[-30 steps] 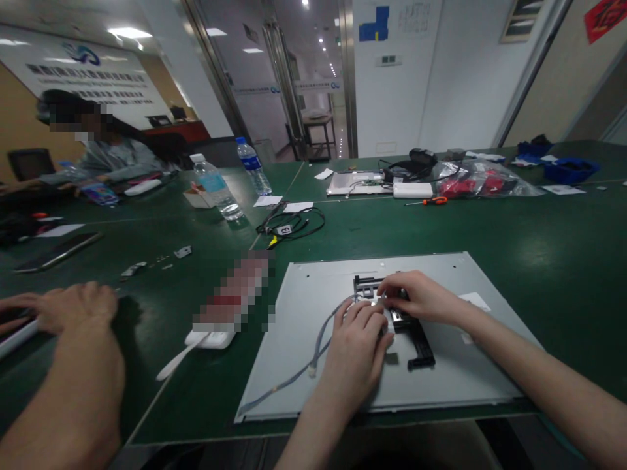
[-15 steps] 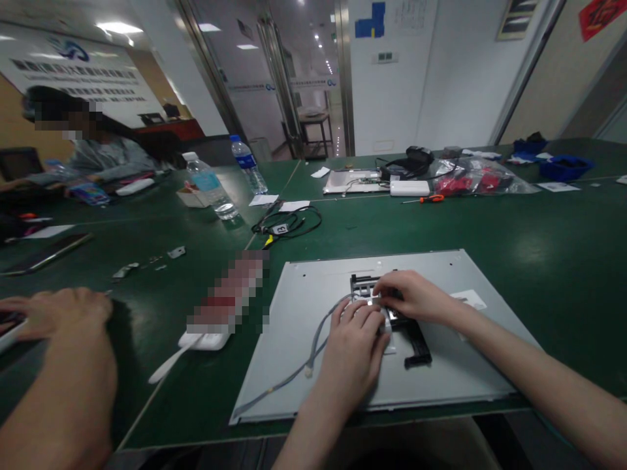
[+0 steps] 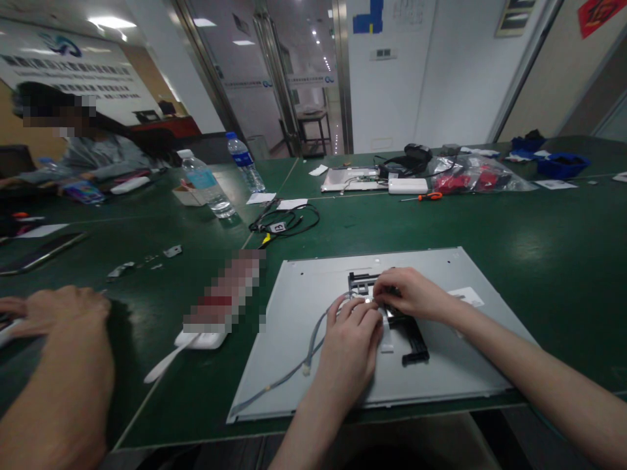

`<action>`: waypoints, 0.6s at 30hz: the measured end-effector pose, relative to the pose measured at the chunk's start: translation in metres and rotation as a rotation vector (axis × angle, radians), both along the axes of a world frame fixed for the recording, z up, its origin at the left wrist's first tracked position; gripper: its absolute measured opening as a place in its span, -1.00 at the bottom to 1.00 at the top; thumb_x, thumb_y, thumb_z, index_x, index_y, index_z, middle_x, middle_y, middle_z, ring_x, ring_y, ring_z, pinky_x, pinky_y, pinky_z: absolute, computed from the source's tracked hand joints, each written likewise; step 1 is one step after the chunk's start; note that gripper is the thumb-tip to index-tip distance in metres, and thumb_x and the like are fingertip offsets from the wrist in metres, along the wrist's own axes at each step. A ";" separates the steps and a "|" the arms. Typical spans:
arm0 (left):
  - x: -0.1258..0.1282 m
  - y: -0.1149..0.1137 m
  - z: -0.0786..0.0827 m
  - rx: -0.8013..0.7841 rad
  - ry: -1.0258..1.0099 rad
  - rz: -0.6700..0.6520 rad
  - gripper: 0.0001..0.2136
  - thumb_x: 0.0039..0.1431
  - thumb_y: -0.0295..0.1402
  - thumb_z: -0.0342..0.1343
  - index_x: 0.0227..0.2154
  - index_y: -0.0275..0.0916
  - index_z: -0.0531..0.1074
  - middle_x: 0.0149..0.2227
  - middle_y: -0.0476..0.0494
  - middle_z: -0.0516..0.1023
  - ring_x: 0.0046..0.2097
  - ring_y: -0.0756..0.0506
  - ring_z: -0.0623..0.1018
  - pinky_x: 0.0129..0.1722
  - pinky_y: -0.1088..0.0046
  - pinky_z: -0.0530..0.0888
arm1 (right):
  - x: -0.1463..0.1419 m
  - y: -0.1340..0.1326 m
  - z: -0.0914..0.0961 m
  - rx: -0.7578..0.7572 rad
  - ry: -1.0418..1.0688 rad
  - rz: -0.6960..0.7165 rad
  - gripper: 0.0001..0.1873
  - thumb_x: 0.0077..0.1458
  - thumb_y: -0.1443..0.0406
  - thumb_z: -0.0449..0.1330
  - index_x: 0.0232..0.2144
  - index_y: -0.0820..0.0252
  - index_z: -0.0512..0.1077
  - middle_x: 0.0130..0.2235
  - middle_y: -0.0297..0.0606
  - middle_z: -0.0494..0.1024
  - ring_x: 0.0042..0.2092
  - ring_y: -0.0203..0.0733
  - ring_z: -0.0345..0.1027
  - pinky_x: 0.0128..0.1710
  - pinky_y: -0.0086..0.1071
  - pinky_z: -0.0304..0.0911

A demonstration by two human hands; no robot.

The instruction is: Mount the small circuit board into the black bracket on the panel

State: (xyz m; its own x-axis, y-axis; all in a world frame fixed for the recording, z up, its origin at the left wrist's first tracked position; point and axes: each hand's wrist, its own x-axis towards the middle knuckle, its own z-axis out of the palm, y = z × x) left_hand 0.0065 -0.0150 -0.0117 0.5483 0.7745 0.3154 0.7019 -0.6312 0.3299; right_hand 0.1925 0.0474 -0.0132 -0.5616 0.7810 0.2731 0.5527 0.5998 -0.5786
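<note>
A flat pale-grey panel (image 3: 421, 385) lies on the table edge in front of me, with a black plastic bracket (image 3: 415, 343) on its middle. My left hand (image 3: 350, 333) rests on the panel, its bent fingers close together at the bracket's left side. Opposite it, my right hand (image 3: 409, 294) pinches at the bracket's centre, its fingertips almost touching those of the left. Whatever lies between the fingertips is hidden. A grey cable (image 3: 313, 339) comes out by my left fingers and runs down the panel to the lower left, where a small white connector (image 3: 306, 369) shows.
Left of the panel lie a white device with a blurred top (image 3: 208, 339) and a coiled black cable (image 3: 289, 225). Water bottles (image 3: 208, 186), an orange-handled screwdriver (image 3: 428, 196) and a plastic bag (image 3: 477, 176) stand or lie farther back. Another person's arm (image 3: 63, 365) reaches in at left.
My left hand has shifted slightly, its thumb now closer to its fingers, uncovering more of a pale strip beside the bracket. My right hand stays pinched at the bracket. The whole view has moved slightly.
</note>
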 end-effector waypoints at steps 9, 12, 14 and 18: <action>-0.001 -0.001 0.001 0.043 -0.003 0.021 -0.88 0.19 -0.49 -0.01 -0.29 -0.17 0.38 -0.11 -0.07 0.49 0.03 -0.15 0.38 0.19 0.06 0.11 | 0.001 0.000 -0.002 -0.013 -0.009 -0.023 -0.90 0.04 0.42 0.16 -0.36 0.19 0.46 -0.42 -0.32 0.51 -0.38 -0.30 0.32 -0.34 -0.44 0.15; -0.001 -0.001 0.001 0.039 0.013 0.028 -0.89 0.20 -0.48 -0.02 -0.30 -0.17 0.37 -0.13 -0.08 0.49 0.03 -0.15 0.38 0.18 0.06 0.12 | 0.001 0.001 -0.003 -0.019 -0.012 -0.030 -0.90 0.05 0.41 0.16 -0.34 0.19 0.45 -0.44 -0.33 0.49 -0.41 -0.31 0.31 -0.36 -0.45 0.13; 0.000 -0.001 0.001 0.034 0.026 0.035 -0.90 0.19 -0.48 -0.01 -0.29 -0.17 0.36 -0.14 -0.08 0.49 0.03 -0.15 0.38 0.19 0.07 0.11 | 0.000 0.001 -0.003 -0.020 -0.015 -0.029 -0.89 0.05 0.41 0.16 -0.33 0.19 0.45 -0.44 -0.33 0.49 -0.40 -0.31 0.30 -0.37 -0.45 0.13; 0.000 -0.001 0.001 0.043 0.029 0.028 -0.90 0.16 -0.48 0.02 -0.28 -0.17 0.35 -0.14 -0.08 0.47 0.04 -0.16 0.37 0.19 0.05 0.12 | -0.001 0.001 -0.003 -0.021 -0.020 -0.028 -0.86 0.05 0.41 0.16 -0.29 0.19 0.45 -0.41 -0.31 0.50 -0.38 -0.30 0.31 -0.36 -0.44 0.13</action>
